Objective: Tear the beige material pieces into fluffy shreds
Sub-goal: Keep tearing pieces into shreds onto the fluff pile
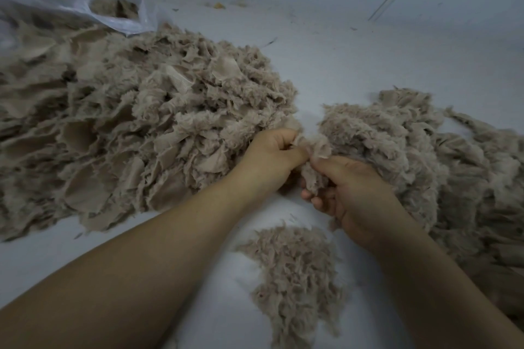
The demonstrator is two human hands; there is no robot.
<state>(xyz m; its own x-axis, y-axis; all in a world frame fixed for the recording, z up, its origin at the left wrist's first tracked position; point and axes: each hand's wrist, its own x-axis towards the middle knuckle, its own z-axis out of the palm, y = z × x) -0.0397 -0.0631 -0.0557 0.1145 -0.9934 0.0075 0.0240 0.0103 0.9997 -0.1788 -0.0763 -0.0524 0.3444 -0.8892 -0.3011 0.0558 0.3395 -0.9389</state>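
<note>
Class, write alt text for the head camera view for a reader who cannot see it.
Two bare hands, left hand and right hand, pinch one fuzzy beige material piece between them above a pale surface. Large beige heaps lie on both sides, with a small pile of fluffy beige shreds nearer the person.

Three heaps of beige material lie around the grip: one large pile of torn pieces to its left, one fluffy pile to its right, and one small mound of fine shreds below it. Two bare hands, the left hand and right hand, pinch one beige piece between them. One clear plastic bag sits far up-left of the grip.
</note>
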